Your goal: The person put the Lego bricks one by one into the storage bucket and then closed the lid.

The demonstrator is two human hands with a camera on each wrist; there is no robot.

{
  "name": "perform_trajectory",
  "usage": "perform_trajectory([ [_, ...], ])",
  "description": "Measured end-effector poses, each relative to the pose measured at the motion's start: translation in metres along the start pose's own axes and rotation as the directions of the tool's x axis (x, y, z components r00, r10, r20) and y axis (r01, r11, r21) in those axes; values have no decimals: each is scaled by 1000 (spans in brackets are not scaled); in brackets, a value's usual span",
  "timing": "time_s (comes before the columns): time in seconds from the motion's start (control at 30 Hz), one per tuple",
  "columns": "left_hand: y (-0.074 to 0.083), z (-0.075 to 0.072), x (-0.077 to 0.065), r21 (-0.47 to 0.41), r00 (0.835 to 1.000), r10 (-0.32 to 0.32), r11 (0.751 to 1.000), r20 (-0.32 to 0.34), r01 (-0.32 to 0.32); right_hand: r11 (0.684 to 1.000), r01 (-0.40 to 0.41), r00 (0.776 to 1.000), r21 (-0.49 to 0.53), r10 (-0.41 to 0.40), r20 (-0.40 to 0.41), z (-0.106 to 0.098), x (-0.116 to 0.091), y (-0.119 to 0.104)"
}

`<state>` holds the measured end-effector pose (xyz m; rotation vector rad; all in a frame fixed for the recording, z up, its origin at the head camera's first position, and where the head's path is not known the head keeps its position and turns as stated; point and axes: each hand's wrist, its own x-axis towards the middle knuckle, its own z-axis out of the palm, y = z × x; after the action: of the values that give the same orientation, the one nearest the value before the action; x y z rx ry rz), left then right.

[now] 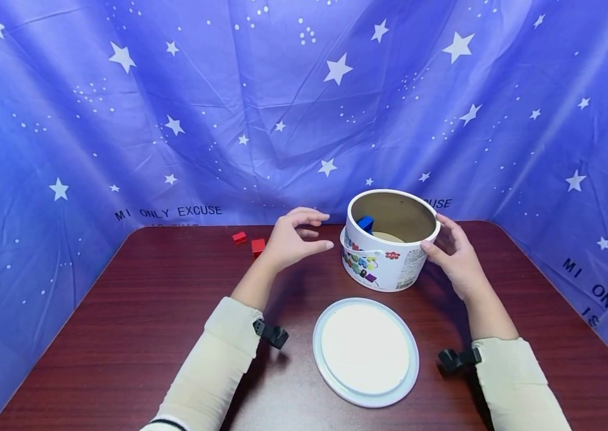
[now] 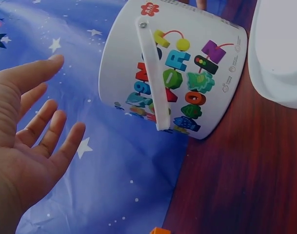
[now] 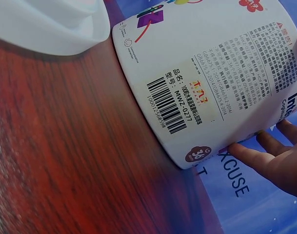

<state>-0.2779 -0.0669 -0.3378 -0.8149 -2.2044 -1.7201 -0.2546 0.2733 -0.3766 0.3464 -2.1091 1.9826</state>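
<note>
A white bucket (image 1: 385,263) with colourful printed pictures and a white handle (image 2: 157,83) stands at the back right of the table, its top uncovered. Inside, a blue block (image 1: 365,224) shows near the left wall; the rest of the contents is partly hidden by the rim. My right hand (image 1: 457,257) holds the bucket's right side, thumb at the front of the rim and fingers farther round. To the left of the bucket, my left hand (image 1: 295,239) hovers apart from it, thumb and fingers spread with nothing between them.
A round white lid (image 1: 365,350) lies on the dark red wooden table (image 1: 148,335) in front of the bucket. Two red blocks (image 1: 239,237) lie near the back edge, beyond the left wrist. Blue starry cloth (image 1: 261,120) hangs behind and at both sides.
</note>
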Motion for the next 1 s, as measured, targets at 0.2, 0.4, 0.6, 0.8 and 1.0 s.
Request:
perform_trajectory([
  [0.2,-3,-7,-9,-40,999,0,999,-39,-1,1000,-2,1000,1,2,1,0,0,1],
  [0.4,-7,-15,-17,-76,997,-17,997,-71,12,1000,9,1000,11,-9,1,0,0,1],
  [0.6,-10,-24,-24,-121,994,-49,992,-97,37,1000,9,1000,10,-9,0,0,0,1],
  [0.8,-15,-36,-32,-169,992,-60,985,-106,42,1000,8,1000,4,-8,1,1,0,0],
  [1.0,-8,-45,-41,-174,994,-51,984,-101,33,1000,10,1000,13,-10,2,1,0,0],
])
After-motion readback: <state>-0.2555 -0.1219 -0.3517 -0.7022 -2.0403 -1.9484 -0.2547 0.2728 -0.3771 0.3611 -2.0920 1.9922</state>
